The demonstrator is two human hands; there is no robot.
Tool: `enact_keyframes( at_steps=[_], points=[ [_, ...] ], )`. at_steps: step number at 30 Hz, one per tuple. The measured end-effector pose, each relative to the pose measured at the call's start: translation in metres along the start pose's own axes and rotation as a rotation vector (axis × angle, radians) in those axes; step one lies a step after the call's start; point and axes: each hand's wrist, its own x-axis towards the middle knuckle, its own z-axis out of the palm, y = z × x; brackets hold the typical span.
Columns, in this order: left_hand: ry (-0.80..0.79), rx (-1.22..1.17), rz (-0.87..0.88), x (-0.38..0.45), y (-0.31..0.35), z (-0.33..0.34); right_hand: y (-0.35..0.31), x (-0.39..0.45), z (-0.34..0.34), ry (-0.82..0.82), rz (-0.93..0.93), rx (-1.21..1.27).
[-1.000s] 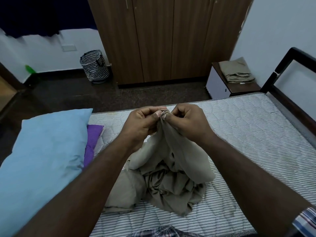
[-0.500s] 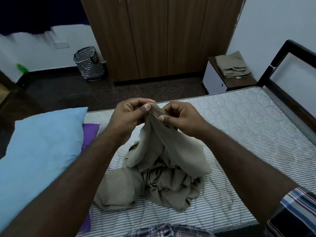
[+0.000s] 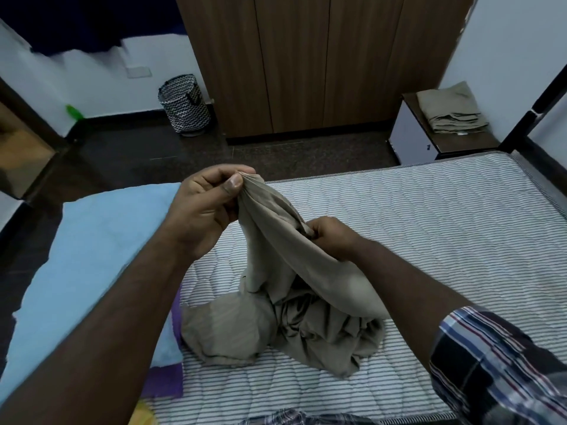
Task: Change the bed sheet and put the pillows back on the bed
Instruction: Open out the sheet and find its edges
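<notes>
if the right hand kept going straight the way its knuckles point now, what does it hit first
The right hand points up-left along the beige sheet it pinches. Carried on, it would probably meet the left hand, which grips the same bunched edge higher up; depth is uncertain.

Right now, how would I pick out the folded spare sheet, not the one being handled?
Look past the mattress to the small bedside cabinet right of the wooden wardrobe. The folded beige sheet lies on its top: neat and flat, unlike the crumpled sheet on the mattress.
</notes>
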Motion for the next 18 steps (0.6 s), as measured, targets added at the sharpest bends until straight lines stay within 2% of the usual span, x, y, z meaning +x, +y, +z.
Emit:
enact_keyframes(
  at_steps=[4,7,9,11,13,14,15,16,18],
  points=[
    [0.046,-0.071,0.000,-0.003,0.008,-0.025,0.017,0.005,0.006,-0.162,0.086,-0.209],
    [0.177,-0.102,0.016,0.010,0.012,-0.046,0.035,0.005,-0.012,-0.147,0.149,-0.304],
    [0.288,-0.108,0.024,0.035,0.015,-0.063,0.034,0.002,-0.048,0.014,0.194,-0.308],
    [0.371,-0.115,0.051,0.067,0.023,-0.074,0.020,-0.012,-0.093,0.303,0.209,-0.288],
    [0.422,-0.127,0.092,0.101,0.037,-0.075,-0.002,-0.041,-0.129,0.581,0.113,-0.383],
    [0.442,-0.150,0.112,0.114,0.047,-0.072,-0.013,-0.059,-0.138,0.622,0.053,-0.462],
    [0.453,-0.187,0.126,0.125,0.054,-0.069,-0.027,-0.077,-0.139,0.564,0.027,-0.542],
    [0.462,-0.212,0.133,0.132,0.058,-0.068,-0.038,-0.091,-0.131,0.415,0.063,-0.592],
    [0.463,-0.209,0.117,0.137,0.053,-0.069,-0.037,-0.108,-0.093,0.083,0.241,-0.489]
  ],
)
